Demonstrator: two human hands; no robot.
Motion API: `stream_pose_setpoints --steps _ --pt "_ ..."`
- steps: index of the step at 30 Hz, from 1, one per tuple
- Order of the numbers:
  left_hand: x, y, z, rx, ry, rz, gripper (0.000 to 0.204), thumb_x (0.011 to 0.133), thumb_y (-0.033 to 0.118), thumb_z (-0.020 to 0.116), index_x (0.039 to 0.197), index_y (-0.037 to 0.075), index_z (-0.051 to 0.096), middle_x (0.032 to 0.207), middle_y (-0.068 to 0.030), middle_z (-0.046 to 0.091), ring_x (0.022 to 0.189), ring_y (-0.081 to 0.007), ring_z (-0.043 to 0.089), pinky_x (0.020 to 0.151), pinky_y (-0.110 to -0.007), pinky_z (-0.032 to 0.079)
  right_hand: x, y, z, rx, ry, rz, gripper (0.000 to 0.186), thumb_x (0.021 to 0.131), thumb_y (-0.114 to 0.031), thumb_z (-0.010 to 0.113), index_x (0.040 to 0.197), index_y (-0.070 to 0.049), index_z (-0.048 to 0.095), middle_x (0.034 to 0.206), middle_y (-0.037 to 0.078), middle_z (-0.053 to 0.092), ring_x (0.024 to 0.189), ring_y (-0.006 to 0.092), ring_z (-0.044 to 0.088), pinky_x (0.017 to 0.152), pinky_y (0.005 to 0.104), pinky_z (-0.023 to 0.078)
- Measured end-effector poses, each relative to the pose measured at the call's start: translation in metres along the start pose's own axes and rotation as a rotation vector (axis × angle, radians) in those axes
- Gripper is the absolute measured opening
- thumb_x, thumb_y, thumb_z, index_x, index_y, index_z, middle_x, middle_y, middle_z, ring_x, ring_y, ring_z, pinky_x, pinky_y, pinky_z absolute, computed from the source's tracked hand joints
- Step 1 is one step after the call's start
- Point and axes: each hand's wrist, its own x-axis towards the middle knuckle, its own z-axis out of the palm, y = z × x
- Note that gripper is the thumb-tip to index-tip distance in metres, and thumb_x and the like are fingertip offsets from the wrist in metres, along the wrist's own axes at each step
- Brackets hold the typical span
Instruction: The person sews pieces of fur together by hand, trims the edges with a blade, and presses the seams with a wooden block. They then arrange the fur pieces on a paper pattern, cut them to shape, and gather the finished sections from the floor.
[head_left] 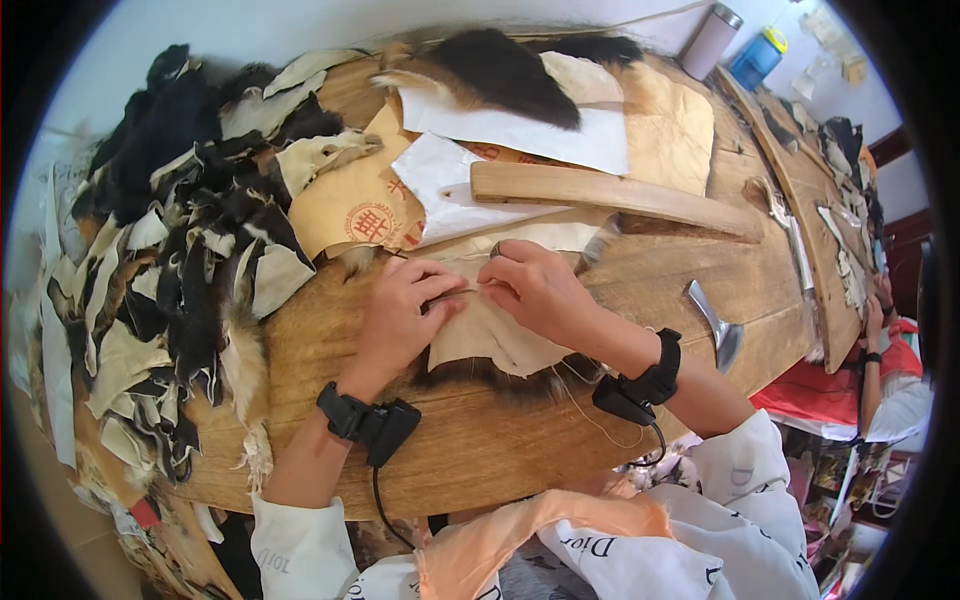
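A fur pelt piece (490,335) lies skin side up in front of me, dark hair showing along its near edge. My left hand (405,305) is closed in a pinch on a fold of it, thumb against the fingers. My right hand (540,290), closed at the fingertips, meets the same fold from the right. A ring-like band (495,250) sits on one of its fingers. Whatever is between its fingertips is too small to make out. Loose pale thread (590,415) curls over the table beside the pelt's near right edge.
A tall heap of fur scraps (190,250) covers the left side. Beyond my hands lie a wooden bar (610,195), brown paper (350,205), white sheets (520,125) and black fur (500,70). A curved-blade knife (725,335) rests at right. Another person's hand (873,320) shows far right.
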Motion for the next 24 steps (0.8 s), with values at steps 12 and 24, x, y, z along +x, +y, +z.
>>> stream_pose_setpoints --steps 12,24 --pt "-0.001 -0.008 0.004 -0.008 -0.026 0.064 0.016 0.068 0.013 0.071 0.083 0.011 0.07 0.089 0.0002 0.057 0.082 -0.0192 0.05 0.074 -0.031 0.044 -0.012 0.003 0.002 -0.219 -0.129 -0.261 0.019 0.072 -0.01 0.063 0.089 -0.002 0.058 0.079 0.008 0.047 0.076 0.0242 0.048 0.066 0.0322 0.043" --pt "0.002 -0.005 0.005 0.042 0.024 0.038 0.014 0.067 0.014 0.071 0.081 0.012 0.069 0.084 -0.0003 0.059 0.079 -0.0206 0.051 0.071 -0.032 0.043 -0.008 0.006 0.006 -0.282 -0.106 -0.229 0.015 0.069 -0.008 0.056 0.082 -0.002 0.052 0.08 0.01 0.045 0.073 0.0252 0.046 0.066 0.0336 0.042"
